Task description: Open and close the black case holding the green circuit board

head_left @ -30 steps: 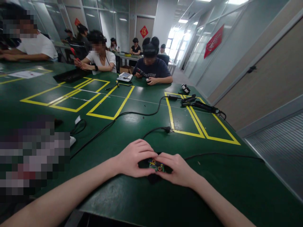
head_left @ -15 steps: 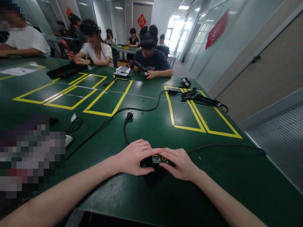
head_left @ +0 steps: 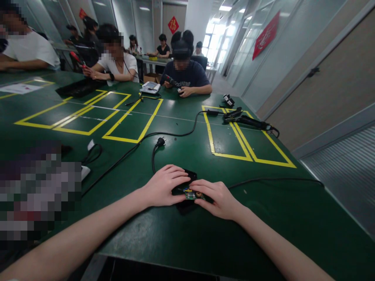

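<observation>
A small green circuit board (head_left: 191, 194) with a copper-coloured ring part is pinched between the thumb and fingers of my right hand (head_left: 219, 198). My left hand (head_left: 166, 186) is closed round the left side of a black casing (head_left: 191, 175), its thumb tip at the board's left end. The casing lies under and behind the board, partly covered by my fingers. Just beyond my left hand, a black power plug (head_left: 160, 142) rests on the green table (head_left: 140, 234), its cable running toward the hand.
A long black cable (head_left: 164, 135) crosses the table. Black tools (head_left: 249, 121) lie at the right over yellow tape outlines. A white device (head_left: 150, 88) and a black tray (head_left: 77, 88) stand farther back. A pixelated area covers the left. Several people sit beyond.
My left hand's fingers have shifted back a little and its thumb has come up to the board. More of the black casing shows. The board has moved slightly left with my right hand.
</observation>
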`<state>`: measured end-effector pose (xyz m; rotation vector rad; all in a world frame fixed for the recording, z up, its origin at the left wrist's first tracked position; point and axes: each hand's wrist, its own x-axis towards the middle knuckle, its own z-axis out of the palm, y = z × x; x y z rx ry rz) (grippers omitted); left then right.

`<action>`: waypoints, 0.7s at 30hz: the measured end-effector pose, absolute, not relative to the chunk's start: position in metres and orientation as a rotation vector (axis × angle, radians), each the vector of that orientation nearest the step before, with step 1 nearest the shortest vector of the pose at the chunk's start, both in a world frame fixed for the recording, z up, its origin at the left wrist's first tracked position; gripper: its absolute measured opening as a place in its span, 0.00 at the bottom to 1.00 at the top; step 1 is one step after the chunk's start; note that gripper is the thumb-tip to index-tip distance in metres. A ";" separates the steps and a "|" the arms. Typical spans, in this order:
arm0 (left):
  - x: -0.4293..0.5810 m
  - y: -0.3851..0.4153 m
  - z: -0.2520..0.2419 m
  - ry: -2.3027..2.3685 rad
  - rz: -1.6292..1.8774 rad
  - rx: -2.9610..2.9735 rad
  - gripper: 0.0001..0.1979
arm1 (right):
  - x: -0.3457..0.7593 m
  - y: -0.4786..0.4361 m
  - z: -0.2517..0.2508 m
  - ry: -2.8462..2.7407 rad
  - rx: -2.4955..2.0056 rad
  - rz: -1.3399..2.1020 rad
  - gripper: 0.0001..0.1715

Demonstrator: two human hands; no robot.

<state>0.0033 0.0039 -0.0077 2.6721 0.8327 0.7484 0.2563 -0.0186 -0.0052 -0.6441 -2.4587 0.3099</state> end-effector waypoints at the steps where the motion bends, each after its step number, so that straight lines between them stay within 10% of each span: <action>1: 0.003 0.004 -0.008 0.841 0.751 2.667 0.21 | 0.256 -0.018 -0.005 -2.454 -0.652 0.301 0.15; 13: -0.001 0.000 0.003 0.822 0.778 2.722 0.35 | 0.259 -0.016 -0.012 -2.427 -0.907 0.240 0.14; 21: -0.005 0.009 -0.003 1.140 0.791 2.692 0.26 | 0.260 -0.013 -0.018 -2.213 -1.226 0.228 0.15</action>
